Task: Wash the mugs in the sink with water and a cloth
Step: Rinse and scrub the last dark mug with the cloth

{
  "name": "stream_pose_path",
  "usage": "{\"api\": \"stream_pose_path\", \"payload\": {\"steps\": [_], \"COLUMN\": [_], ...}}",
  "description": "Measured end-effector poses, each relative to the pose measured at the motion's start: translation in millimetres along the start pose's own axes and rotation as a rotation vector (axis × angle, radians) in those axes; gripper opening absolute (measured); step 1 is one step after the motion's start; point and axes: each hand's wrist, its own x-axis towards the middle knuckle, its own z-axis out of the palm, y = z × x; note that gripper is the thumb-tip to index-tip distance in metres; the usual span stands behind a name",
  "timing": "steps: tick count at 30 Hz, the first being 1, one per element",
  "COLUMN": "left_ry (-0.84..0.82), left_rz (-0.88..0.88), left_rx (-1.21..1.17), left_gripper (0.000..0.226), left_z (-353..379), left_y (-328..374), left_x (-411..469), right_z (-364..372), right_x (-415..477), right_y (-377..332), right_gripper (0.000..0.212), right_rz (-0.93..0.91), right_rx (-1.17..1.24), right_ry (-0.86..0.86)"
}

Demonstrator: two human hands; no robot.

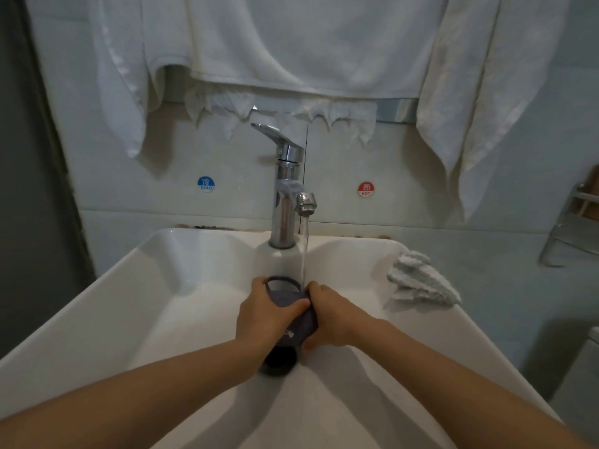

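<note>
Mug (299,322): dark and tilted, held low over the sink (97,306) basin, its far end at the water stream (305,254).
Left grip (262,315): fingers curled round the mug's left side.
Right grip (337,315): wrapped round the mug's right side, thumb beside the stream.
Progress: I judged it an early rinse. The faucet (287,189) was on, no cloth was in hand, and I saw only one mug.
Cloth (421,283): bunched on the sink's right rim, apart from both grips.
Around: white towels (291,43) hung above, with a metal rack (570,228) at right.
In the way: nothing I saw blocked the cloth. I could not tell whether the dark round shape under the mug was the drain.
</note>
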Motion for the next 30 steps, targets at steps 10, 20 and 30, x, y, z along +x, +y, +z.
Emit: {"api": "stream_pose_path", "payload": {"steps": [10,20,30], "left_ry": [-0.169,-0.049,-0.392], "left_rz": [0.097,0.058,0.027], "left_rx": [-0.052,0.001,-0.175], "left_gripper": [0.063,0.065,0.053], "left_z": [-3.9,-2.3,-28.1], "left_y": [6.7,3.8,1.4], "left_x": [6.2,2.2,16.9], "right_z": [-5.5,-2.0,-11.0], "right_x": [0.8,1.2,2.8], "right_y": [9.2,4.1,13.1], "right_gripper": [0.080,0.082,0.077], "right_rz": [0.014,0.008,0.008], "right_rx": [0.053,0.052,0.157], "right_ry": [-0.019,-0.007,-0.151]}}
